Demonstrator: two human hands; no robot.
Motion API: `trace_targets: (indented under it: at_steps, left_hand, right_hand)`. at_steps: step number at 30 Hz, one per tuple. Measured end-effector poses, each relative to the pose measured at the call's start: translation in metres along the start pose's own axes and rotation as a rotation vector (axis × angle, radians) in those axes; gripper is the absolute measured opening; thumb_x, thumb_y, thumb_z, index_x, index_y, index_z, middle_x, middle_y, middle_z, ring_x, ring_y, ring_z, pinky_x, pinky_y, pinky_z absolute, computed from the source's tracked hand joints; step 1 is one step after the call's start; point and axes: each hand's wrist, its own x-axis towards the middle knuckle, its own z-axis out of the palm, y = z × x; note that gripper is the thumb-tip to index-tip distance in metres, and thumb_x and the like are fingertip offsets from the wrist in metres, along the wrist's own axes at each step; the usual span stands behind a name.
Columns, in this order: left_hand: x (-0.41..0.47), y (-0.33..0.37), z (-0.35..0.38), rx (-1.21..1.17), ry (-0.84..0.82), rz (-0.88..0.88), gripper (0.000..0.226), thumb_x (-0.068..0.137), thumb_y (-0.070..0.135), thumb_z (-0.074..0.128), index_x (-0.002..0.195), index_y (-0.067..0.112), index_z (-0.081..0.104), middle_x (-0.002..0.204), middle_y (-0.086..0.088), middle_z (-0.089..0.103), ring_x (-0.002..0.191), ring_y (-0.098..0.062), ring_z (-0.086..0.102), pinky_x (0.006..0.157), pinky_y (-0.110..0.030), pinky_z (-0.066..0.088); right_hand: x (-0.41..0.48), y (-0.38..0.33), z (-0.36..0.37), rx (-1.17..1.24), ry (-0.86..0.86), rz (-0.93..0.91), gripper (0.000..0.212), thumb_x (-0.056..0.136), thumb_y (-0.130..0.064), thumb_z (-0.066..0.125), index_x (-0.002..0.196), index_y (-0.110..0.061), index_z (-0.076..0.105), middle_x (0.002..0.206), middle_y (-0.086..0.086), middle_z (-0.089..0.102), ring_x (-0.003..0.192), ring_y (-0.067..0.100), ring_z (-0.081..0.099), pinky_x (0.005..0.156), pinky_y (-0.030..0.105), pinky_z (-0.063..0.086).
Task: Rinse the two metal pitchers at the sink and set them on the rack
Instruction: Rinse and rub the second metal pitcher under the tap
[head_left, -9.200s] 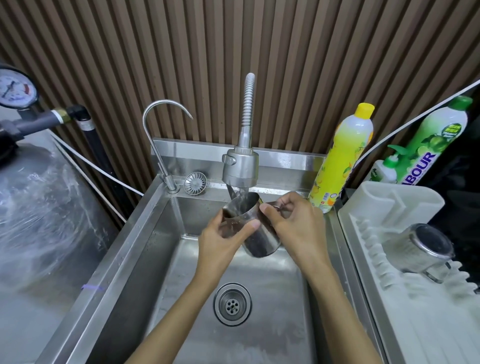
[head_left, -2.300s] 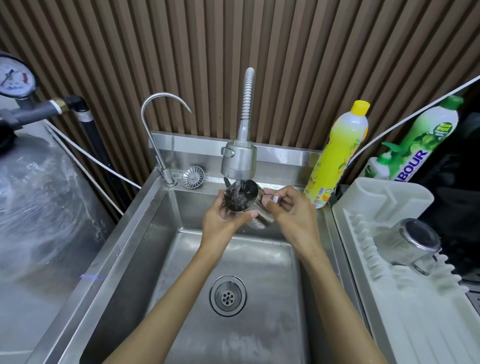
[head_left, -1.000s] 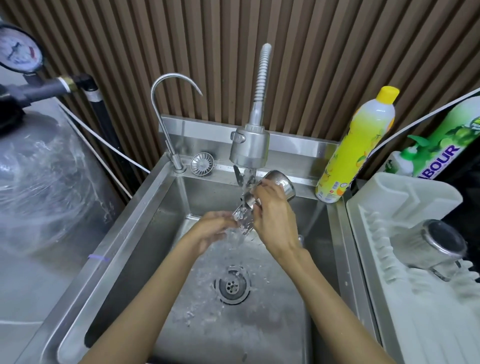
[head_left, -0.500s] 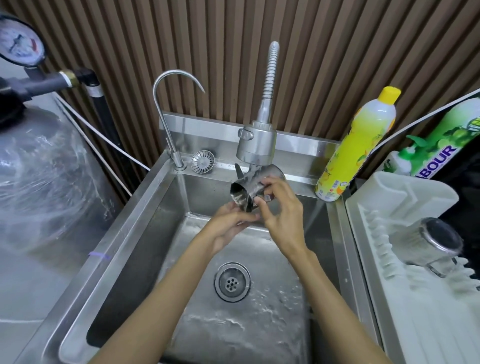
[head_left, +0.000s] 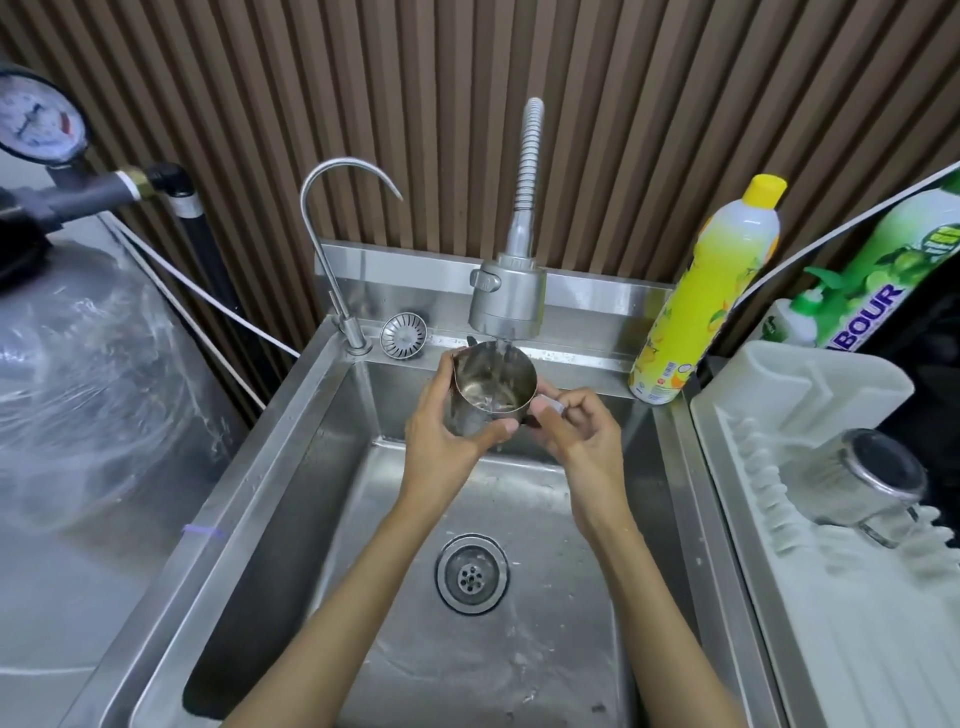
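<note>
Now mid-rinse on the second metal pitcher (head_left: 492, 392), held upright, mouth up, directly beneath the spray faucet head (head_left: 508, 301), over the back of the sink (head_left: 291, 452). Left hand (head_left: 447, 431) wrapped round the pitcher's body on the side away from the rack; right hand (head_left: 574, 423) pinched on what looks like its handle, on the side facing the rack. Long axis near vertical, tipped slightly toward the wearer, water pooling inside.

Other pitcher (head_left: 865, 480) already lying on its side on the white dish rack (head_left: 810, 395), well to the right of the faucet head, base turned outward.

Likely next: tip out, then carry rightward. Right hand nearer the rack and already on the handle, so best suited to the transfer; yellow dish soap bottle (head_left: 698, 306) standing between faucet head and rack, behind the path rather than across it.
</note>
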Motion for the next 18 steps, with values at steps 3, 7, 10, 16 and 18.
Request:
trace_targets:
  at_steps: [3, 7, 10, 16, 18]
  left_hand:
    - [0.000, 0.007, -0.004, 0.140, 0.040, -0.010, 0.086, 0.057, 0.047, 0.083, 0.133, 0.027, 0.047, 0.121, 0.007, 0.056, 0.112, -0.004, 0.052, 0.097, -0.019, 0.039]
    - [-0.004, 0.015, -0.001, 0.208, 0.052, -0.066, 0.086, 0.050, 0.068, 0.072, 0.124, 0.026, 0.057, 0.108, 0.007, 0.060, 0.102, -0.005, 0.056, 0.096, -0.026, 0.042]
    - [-0.002, 0.011, 0.003, 0.176, 0.008, -0.124, 0.072, 0.049, 0.073, 0.064, 0.107, 0.030, 0.065, 0.096, 0.012, 0.069, 0.093, -0.002, 0.063, 0.092, -0.027, 0.050]
    - [0.002, 0.004, 0.012, -0.122, -0.042, -0.111, 0.058, 0.072, 0.013, 0.079, 0.122, 0.026, 0.055, 0.110, 0.003, 0.069, 0.097, 0.004, 0.064, 0.087, -0.014, 0.050]
    - [0.002, 0.007, 0.014, -0.182, 0.037, -0.033, 0.070, 0.069, 0.008, 0.080, 0.121, 0.041, 0.047, 0.119, 0.008, 0.062, 0.105, 0.005, 0.060, 0.089, -0.009, 0.044]
  right_hand:
    - [0.002, -0.006, -0.001, -0.104, 0.043, 0.021, 0.021, 0.085, -0.012, 0.066, 0.072, -0.009, 0.049, 0.096, 0.014, 0.072, 0.091, 0.018, 0.069, 0.072, 0.036, 0.059]
    - [0.005, -0.018, -0.006, -0.292, 0.105, 0.024, 0.024, 0.082, -0.024, 0.070, 0.069, -0.015, 0.052, 0.085, 0.021, 0.069, 0.084, 0.032, 0.069, 0.058, 0.037, 0.059]
    - [0.009, -0.027, -0.009, -0.420, 0.127, 0.015, 0.025, 0.081, -0.030, 0.069, 0.066, -0.021, 0.051, 0.077, 0.010, 0.068, 0.081, 0.029, 0.069, 0.062, 0.042, 0.060]
    - [0.009, -0.032, -0.006, -0.425, -0.007, -0.091, 0.022, 0.087, -0.013, 0.062, 0.072, -0.020, 0.048, 0.098, -0.010, 0.068, 0.093, 0.008, 0.066, 0.088, 0.025, 0.051]
    - [0.007, -0.029, -0.006, -0.228, -0.077, -0.047, 0.019, 0.089, -0.011, 0.059, 0.075, -0.017, 0.047, 0.114, -0.012, 0.067, 0.104, 0.001, 0.063, 0.091, 0.016, 0.047]
